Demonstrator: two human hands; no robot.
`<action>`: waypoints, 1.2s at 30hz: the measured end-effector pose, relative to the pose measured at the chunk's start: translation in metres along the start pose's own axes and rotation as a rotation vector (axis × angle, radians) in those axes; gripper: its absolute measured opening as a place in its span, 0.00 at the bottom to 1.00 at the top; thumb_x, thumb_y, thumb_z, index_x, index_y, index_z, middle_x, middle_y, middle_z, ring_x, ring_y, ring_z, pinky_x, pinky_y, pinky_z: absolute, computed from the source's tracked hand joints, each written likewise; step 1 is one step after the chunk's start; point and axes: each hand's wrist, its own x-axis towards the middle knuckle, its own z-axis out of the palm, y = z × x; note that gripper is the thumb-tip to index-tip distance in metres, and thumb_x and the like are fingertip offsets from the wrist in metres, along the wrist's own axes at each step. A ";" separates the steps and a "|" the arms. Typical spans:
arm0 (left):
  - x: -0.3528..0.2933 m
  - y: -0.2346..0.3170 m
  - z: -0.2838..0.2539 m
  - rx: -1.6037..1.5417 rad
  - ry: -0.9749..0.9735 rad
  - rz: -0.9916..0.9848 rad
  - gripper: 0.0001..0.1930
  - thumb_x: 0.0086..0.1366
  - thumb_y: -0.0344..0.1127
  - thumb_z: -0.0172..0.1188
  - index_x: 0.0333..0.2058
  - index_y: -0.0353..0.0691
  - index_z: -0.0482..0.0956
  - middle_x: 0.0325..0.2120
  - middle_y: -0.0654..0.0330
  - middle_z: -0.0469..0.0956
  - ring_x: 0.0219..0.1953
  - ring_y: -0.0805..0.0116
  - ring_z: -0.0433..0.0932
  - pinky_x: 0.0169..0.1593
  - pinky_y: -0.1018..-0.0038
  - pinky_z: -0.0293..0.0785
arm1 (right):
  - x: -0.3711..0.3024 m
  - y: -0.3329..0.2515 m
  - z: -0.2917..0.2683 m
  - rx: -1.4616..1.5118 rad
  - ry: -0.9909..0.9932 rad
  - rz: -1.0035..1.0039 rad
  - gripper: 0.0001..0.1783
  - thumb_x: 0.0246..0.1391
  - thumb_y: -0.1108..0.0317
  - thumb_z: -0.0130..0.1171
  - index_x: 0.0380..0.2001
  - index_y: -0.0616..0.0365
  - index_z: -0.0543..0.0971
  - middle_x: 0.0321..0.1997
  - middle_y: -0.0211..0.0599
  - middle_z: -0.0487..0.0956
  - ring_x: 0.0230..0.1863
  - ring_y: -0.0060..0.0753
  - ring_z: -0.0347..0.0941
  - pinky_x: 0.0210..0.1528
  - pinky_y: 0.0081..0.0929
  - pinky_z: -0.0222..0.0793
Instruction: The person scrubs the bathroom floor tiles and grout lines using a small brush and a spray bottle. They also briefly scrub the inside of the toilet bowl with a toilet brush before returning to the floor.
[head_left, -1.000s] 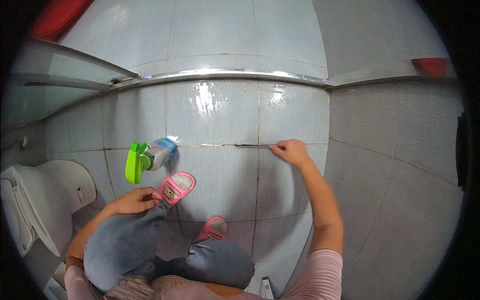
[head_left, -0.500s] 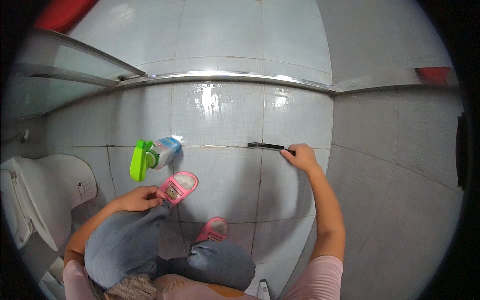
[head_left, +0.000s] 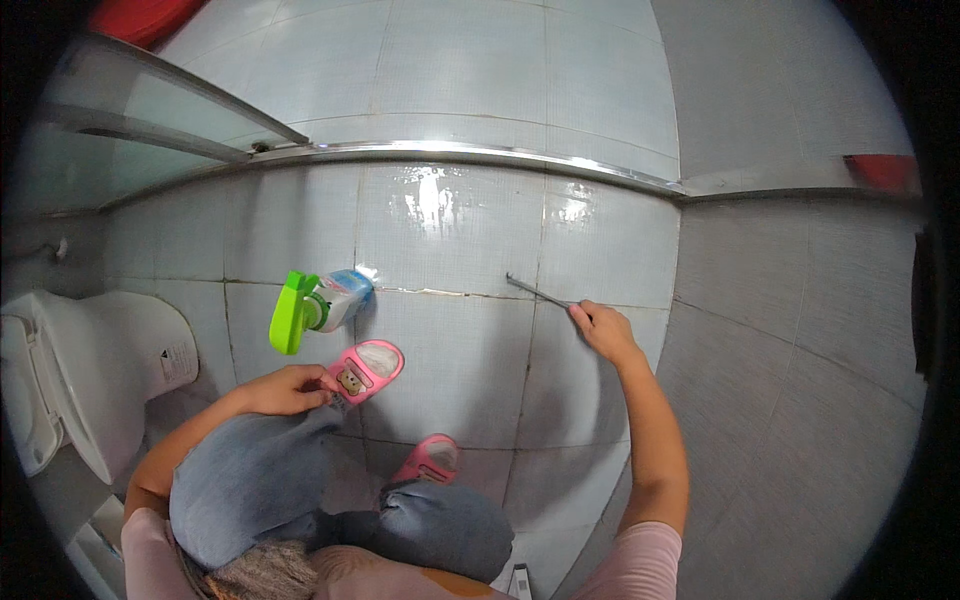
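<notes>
My right hand (head_left: 606, 331) is closed round the end of a slim dark tool with a bent tip (head_left: 540, 292). The tool reaches leftward over the tiled floor (head_left: 440, 350), its tip a little beyond the grout line; whether it touches the floor I cannot tell. My left hand (head_left: 290, 390) rests on my left knee with its fingers curled; what they hold, if anything, is hidden. Beyond that hand stands a spray bottle (head_left: 340, 298) with a bright green trigger head and a white and blue body.
Pink slippers (head_left: 372, 368) are on my feet. A white toilet (head_left: 120, 370) stands at the left. A metal sill (head_left: 450, 150) crosses the floor ahead, joined by a glass door (head_left: 170, 110) at left. Wet patches (head_left: 430, 195) shine before the sill. A grey tiled wall (head_left: 790, 330) rises at right.
The tool has turned in my right hand, now showing a thin edge and slanting more. The whole view has shifted slightly. My left hand stays on the knee.
</notes>
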 end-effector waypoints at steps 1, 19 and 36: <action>0.000 -0.008 0.001 -0.029 0.001 0.009 0.11 0.60 0.33 0.51 0.41 0.35 0.69 0.34 0.62 0.73 0.38 0.75 0.69 0.45 0.77 0.65 | 0.000 0.002 -0.001 0.027 -0.011 0.043 0.24 0.51 0.46 0.43 0.22 0.55 0.76 0.23 0.41 0.75 0.29 0.45 0.71 0.32 0.37 0.65; 0.002 0.001 0.004 -0.066 -0.033 -0.007 0.10 0.60 0.31 0.51 0.40 0.35 0.70 0.33 0.62 0.74 0.38 0.75 0.70 0.44 0.78 0.65 | 0.031 -0.025 0.003 -0.069 -0.067 -0.040 0.31 0.43 0.35 0.46 0.17 0.54 0.79 0.19 0.39 0.76 0.25 0.44 0.72 0.29 0.36 0.66; 0.003 -0.006 0.003 -0.048 -0.067 0.017 0.12 0.59 0.31 0.51 0.41 0.35 0.69 0.35 0.62 0.73 0.39 0.74 0.69 0.46 0.77 0.64 | 0.026 -0.018 -0.001 -0.044 -0.162 0.027 0.31 0.43 0.35 0.46 0.17 0.55 0.78 0.20 0.41 0.76 0.25 0.43 0.72 0.28 0.36 0.66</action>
